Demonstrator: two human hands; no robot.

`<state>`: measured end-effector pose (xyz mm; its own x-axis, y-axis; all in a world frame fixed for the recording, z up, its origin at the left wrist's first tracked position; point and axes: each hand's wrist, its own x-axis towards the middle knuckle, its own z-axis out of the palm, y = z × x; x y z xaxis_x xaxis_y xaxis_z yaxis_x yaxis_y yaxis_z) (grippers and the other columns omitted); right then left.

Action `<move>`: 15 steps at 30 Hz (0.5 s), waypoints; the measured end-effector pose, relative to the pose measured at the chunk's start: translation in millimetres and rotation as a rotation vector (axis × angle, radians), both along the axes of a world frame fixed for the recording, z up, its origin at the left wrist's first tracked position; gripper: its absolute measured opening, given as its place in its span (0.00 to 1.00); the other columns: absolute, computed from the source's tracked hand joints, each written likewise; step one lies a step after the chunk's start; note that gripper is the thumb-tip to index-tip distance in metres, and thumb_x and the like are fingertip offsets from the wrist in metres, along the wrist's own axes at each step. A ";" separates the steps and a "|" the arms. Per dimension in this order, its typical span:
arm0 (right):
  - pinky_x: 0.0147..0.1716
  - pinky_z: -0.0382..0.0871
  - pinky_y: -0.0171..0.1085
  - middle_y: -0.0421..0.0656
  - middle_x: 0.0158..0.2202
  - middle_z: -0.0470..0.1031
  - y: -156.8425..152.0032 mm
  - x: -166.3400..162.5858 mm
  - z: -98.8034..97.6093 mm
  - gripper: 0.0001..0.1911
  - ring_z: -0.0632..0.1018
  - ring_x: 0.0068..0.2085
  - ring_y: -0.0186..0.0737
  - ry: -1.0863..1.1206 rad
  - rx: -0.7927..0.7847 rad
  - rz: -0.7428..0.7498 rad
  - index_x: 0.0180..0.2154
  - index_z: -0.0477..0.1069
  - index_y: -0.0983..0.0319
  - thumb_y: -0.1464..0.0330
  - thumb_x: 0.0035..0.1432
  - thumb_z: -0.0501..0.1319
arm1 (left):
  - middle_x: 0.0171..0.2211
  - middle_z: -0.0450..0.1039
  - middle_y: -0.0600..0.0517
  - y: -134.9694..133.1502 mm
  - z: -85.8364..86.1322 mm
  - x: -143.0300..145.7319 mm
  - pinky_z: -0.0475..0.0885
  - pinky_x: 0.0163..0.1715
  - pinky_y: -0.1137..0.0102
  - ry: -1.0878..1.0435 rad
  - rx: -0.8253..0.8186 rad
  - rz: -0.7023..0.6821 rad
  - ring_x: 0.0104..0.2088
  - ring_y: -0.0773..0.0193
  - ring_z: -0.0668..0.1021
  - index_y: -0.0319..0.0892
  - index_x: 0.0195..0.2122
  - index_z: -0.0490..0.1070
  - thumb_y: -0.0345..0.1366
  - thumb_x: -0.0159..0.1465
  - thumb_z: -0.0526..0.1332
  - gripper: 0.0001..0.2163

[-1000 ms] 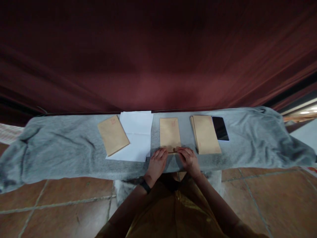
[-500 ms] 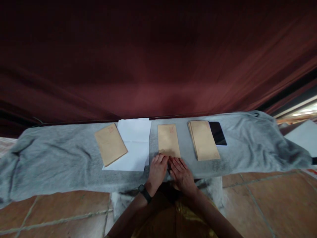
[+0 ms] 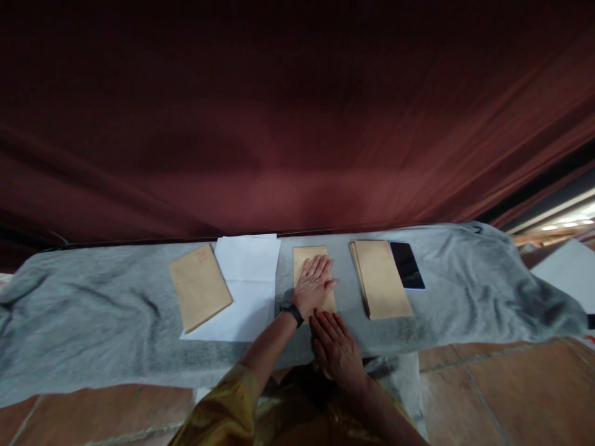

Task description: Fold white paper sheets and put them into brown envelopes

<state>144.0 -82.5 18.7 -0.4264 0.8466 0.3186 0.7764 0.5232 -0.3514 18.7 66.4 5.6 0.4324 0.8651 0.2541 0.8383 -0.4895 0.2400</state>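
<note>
A brown paper envelope (image 3: 304, 253) lies on the grey cloth in front of me, partly covered by my hands. My left hand (image 3: 313, 285), with a dark watch on the wrist, rests flat on its middle, fingers stretched out. At the envelope's near end is my right hand (image 3: 338, 347), its fingers extended and lying over the edge. To the left, another brown envelope or small pile of them (image 3: 201, 288) with a reddish mark overlaps white paper sheets (image 3: 246, 279). On the right lies a stack of brown envelopes (image 3: 381, 279).
A dark-screened phone (image 3: 408, 265) lies beside the right-hand stack. The narrow surface is draped with a wrinkled grey cloth (image 3: 102, 310). Behind it hangs a dark red curtain (image 3: 297, 136). Floor tiles (image 3: 525, 384) show below, and a white sheet-like thing (image 3: 567, 272) at the far right.
My left hand has moved forward from the envelope's near edge onto its middle and flattened there. My right hand stays at the near end. The view has tilted slightly.
</note>
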 end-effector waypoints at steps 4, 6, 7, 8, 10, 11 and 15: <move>0.65 0.63 0.50 0.45 0.66 0.65 0.8 -0.2 -1.3 0.26 0.70 0.64 0.46 0.006 0.001 0.000 0.66 0.61 0.58 0.69 0.68 0.54 | 0.70 0.57 0.48 17.0 -1.3 2.9 0.49 0.69 0.45 -0.009 -0.002 0.017 0.70 0.52 0.57 0.49 0.68 0.57 0.50 0.70 0.54 0.27; 0.65 0.64 0.50 0.45 0.66 0.65 0.9 0.2 -2.0 0.27 0.70 0.64 0.46 0.009 0.006 0.002 0.66 0.61 0.57 0.69 0.68 0.54 | 0.69 0.57 0.49 20.1 -1.9 3.8 0.48 0.69 0.45 -0.007 -0.006 0.028 0.70 0.51 0.57 0.50 0.68 0.58 0.50 0.70 0.53 0.27; 0.65 0.64 0.50 0.45 0.66 0.65 0.9 0.6 -2.3 0.27 0.70 0.64 0.46 0.009 0.010 0.006 0.67 0.60 0.57 0.69 0.68 0.54 | 0.70 0.57 0.48 20.3 -2.1 4.2 0.48 0.69 0.45 -0.001 -0.009 0.033 0.70 0.51 0.57 0.50 0.68 0.58 0.50 0.70 0.53 0.27; 0.65 0.64 0.50 0.45 0.66 0.65 0.9 1.1 -2.5 0.27 0.70 0.64 0.47 0.007 0.013 0.013 0.67 0.59 0.57 0.69 0.68 0.54 | 0.70 0.57 0.48 19.6 -2.1 4.4 0.47 0.69 0.45 0.007 -0.014 0.035 0.70 0.51 0.56 0.49 0.68 0.57 0.50 0.70 0.53 0.27; 0.64 0.64 0.51 0.46 0.66 0.65 0.9 2.2 -3.2 0.28 0.70 0.64 0.47 0.006 0.022 0.026 0.68 0.58 0.58 0.69 0.68 0.53 | 0.70 0.56 0.48 16.0 -1.7 3.8 0.46 0.69 0.45 0.031 -0.026 0.026 0.71 0.52 0.55 0.49 0.69 0.56 0.50 0.71 0.52 0.27; 0.64 0.64 0.51 0.47 0.66 0.65 0.9 2.7 -3.7 0.28 0.70 0.64 0.47 0.007 0.025 0.033 0.68 0.57 0.58 0.69 0.69 0.53 | 0.70 0.55 0.49 13.1 -1.2 2.8 0.46 0.69 0.46 0.044 -0.033 0.012 0.71 0.52 0.55 0.48 0.69 0.56 0.50 0.71 0.52 0.27; 0.65 0.63 0.53 0.47 0.64 0.68 0.7 4.6 -6.2 0.27 0.70 0.64 0.48 0.021 0.023 0.048 0.67 0.58 0.58 0.70 0.68 0.52 | 0.71 0.54 0.50 -3.6 3.4 -4.1 0.47 0.70 0.50 0.069 -0.070 -0.076 0.71 0.55 0.54 0.46 0.68 0.57 0.49 0.71 0.51 0.27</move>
<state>148.6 -81.9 12.5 -0.4590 0.8178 0.3473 0.7430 0.5676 -0.3546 14.6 62.8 9.0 0.5120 0.8437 0.1616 0.8150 -0.5365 0.2189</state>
